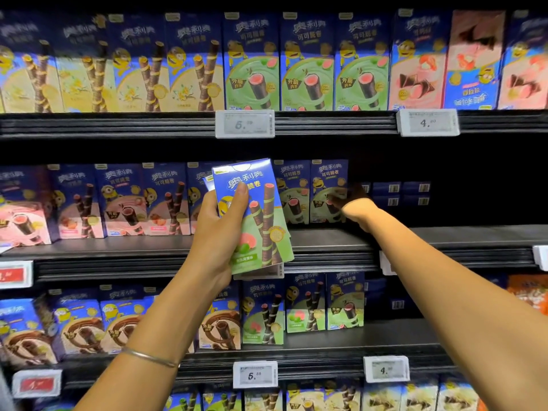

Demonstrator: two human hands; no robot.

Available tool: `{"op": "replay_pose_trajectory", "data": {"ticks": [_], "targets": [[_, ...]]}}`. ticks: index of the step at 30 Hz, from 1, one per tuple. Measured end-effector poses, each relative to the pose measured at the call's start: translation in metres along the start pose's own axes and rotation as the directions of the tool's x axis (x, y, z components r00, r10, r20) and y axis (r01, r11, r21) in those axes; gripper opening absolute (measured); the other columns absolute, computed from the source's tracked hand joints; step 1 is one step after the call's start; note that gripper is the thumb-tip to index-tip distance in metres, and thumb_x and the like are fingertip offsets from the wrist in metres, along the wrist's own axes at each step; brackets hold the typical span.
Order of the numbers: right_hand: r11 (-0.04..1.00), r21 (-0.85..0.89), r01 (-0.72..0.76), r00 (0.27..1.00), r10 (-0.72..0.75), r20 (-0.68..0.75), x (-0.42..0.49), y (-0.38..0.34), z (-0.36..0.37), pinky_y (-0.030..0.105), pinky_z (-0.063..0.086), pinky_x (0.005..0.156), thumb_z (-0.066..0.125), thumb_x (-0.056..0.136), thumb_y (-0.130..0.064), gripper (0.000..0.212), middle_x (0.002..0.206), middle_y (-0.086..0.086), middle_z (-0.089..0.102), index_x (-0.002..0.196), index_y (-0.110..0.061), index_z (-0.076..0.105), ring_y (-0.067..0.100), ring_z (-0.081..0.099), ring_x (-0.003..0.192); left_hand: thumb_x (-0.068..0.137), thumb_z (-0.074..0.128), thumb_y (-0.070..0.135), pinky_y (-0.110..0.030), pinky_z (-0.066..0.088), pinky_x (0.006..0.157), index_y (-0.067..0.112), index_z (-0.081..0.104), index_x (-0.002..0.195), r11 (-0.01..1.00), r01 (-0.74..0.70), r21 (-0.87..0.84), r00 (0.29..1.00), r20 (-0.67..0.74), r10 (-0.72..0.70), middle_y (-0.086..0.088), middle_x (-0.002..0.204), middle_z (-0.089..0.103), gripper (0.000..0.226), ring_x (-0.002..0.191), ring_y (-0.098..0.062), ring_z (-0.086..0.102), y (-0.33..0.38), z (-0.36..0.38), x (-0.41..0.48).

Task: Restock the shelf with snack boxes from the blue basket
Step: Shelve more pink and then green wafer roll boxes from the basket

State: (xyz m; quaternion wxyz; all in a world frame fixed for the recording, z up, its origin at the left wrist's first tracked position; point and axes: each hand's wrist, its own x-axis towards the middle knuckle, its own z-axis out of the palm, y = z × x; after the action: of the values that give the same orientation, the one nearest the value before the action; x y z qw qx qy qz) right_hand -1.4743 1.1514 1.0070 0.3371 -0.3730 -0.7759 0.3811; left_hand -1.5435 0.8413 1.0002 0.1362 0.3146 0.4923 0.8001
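Observation:
My left hand (pixel 221 229) grips a small stack of blue-and-green snack boxes (pixel 256 218), held upright in front of the middle shelf (pixel 326 241). My right hand (pixel 354 204) reaches deep into that shelf, its fingers on the rightmost green box (pixel 327 191) standing there; the fingers are in shadow and partly hidden. Beside that box stands another green one (pixel 292 192). The blue basket is out of view.
Right of my right hand the middle shelf has a dark gap with a few boxes (pixel 400 192) far at the back. Full rows of boxes fill the top shelf (pixel 267 63) and the lower shelf (pixel 267 312). Price tags (pixel 244 123) hang on the shelf edges.

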Motion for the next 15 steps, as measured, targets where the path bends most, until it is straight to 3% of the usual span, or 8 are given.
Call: {"op": "replay_pose_trajectory", "data": {"ticks": [2,4,6,8,11,13,15], "targets": [[0.998,0.021,-0.052,0.999,0.052,-0.009,-0.004,0.001,-0.006,0.043,0.050,0.102,0.066,0.097,-0.024,0.041,0.125,0.019,0.062,0.128,0.001,0.058,0.034,0.059,0.117,0.100,0.068,0.047,-0.045,0.066,0.071,0.026,0.063,0.114,1.000,0.009,0.007,1.000,-0.007,-0.009,-0.014,0.118,0.075,0.026,0.087,-0.024,0.080,0.000,0.002,-0.002],[0.996,0.085,-0.040,0.991,0.051,-0.123,-0.019,-0.002,-0.011,0.036,0.052,0.081,0.062,0.095,-0.018,0.021,0.110,0.016,0.063,0.110,-0.002,0.062,0.030,0.060,0.100,0.099,0.068,0.047,-0.049,0.066,0.072,0.026,0.063,0.113,1.000,0.024,0.001,1.000,-0.011,-0.024,-0.015,0.119,0.075,0.025,0.090,-0.027,0.080,0.001,0.004,-0.003],[0.969,0.230,0.088,0.968,-0.028,-0.251,-0.052,-0.012,-0.012,0.029,0.046,0.065,0.064,0.093,-0.026,0.018,0.101,0.006,0.062,0.101,-0.012,0.057,0.020,0.059,0.087,0.099,0.068,0.047,-0.052,0.065,0.075,0.026,0.063,0.115,0.999,0.038,0.002,0.999,-0.013,-0.038,-0.015,0.122,0.075,0.027,0.093,-0.029,0.080,0.000,0.009,-0.005],[0.912,0.330,0.242,0.948,-0.148,-0.283,-0.099,-0.025,-0.009,0.023,0.041,0.064,0.064,0.091,-0.045,0.025,0.097,-0.008,0.061,0.099,-0.024,0.053,0.004,0.057,0.083,0.100,0.068,0.047,-0.048,0.065,0.074,0.025,0.063,0.119,0.999,0.038,0.014,0.999,0.005,-0.038,-0.016,0.122,0.075,0.030,0.089,-0.027,0.079,-0.002,0.016,-0.009],[0.852,0.413,0.321,0.937,-0.350,-0.008,-0.164,-0.039,-0.002,0.020,0.051,0.072,0.059,0.080,-0.071,0.034,0.100,-0.014,0.071,0.095,-0.041,0.065,-0.006,0.065,0.088,0.100,0.067,0.046,-0.041,0.064,0.074,0.026,0.064,0.114,1.000,-0.004,0.031,0.999,0.036,0.003,-0.014,0.119,0.076,0.025,0.092,-0.026,0.079,-0.005,0.031,-0.015],[0.864,0.420,0.279,0.903,-0.384,0.191,-0.192,-0.040,0.002,0.020,0.057,0.072,0.067,0.080,-0.067,0.038,0.104,-0.017,0.073,0.106,-0.041,0.064,-0.003,0.070,0.093,0.100,0.069,0.044,-0.039,0.066,0.073,0.024,0.064,0.114,0.999,-0.025,0.035,0.999,0.035,0.024,-0.011,0.116,0.077,0.024,0.096,-0.027,0.079,-0.008,0.040,-0.019],[0.889,0.338,0.310,0.907,-0.383,0.176,-0.202,-0.037,0.001,0.029,0.060,0.078,0.075,0.084,-0.053,0.040,0.110,-0.014,0.071,0.116,-0.033,0.061,0.003,0.071,0.096,0.100,0.068,0.044,-0.039,0.067,0.072,0.024,0.064,0.115,0.998,-0.034,0.044,0.998,0.044,0.032,-0.008,0.113,0.078,0.025,0.096,-0.026,0.079,-0.010,0.048,-0.023]]}}
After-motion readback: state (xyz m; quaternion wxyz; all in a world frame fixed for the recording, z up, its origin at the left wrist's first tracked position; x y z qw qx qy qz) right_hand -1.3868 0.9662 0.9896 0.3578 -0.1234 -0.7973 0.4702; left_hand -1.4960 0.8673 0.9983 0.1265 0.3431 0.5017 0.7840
